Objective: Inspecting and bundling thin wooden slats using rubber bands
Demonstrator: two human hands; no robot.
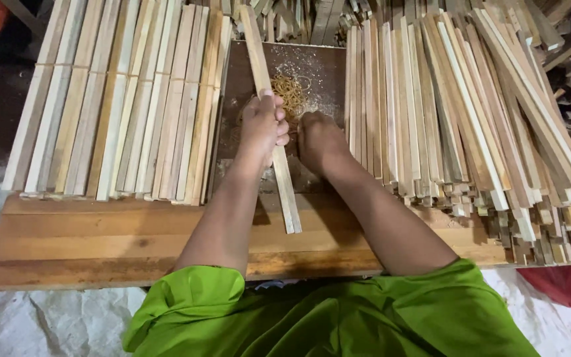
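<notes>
Two hands work at the centre of the frame. The left hand (262, 129) is clenched around a long wooden slat (269, 112), which runs from the upper middle of the frame down past the wrist and ends over the plank surface (100, 244). The right hand (320, 142) is curled into a fist just right of the slat; whether it grips anything cannot be told. Above and between the hands lies a heap of yellow rubber bands (290, 92) on a dark board (246, 73) dusted with sawdust. Neat rows of slats (120, 99) fill the left of the frame. A looser pile of slats (470, 112) fills the right. Green sleeves (312, 317) show at the bottom.
</notes>
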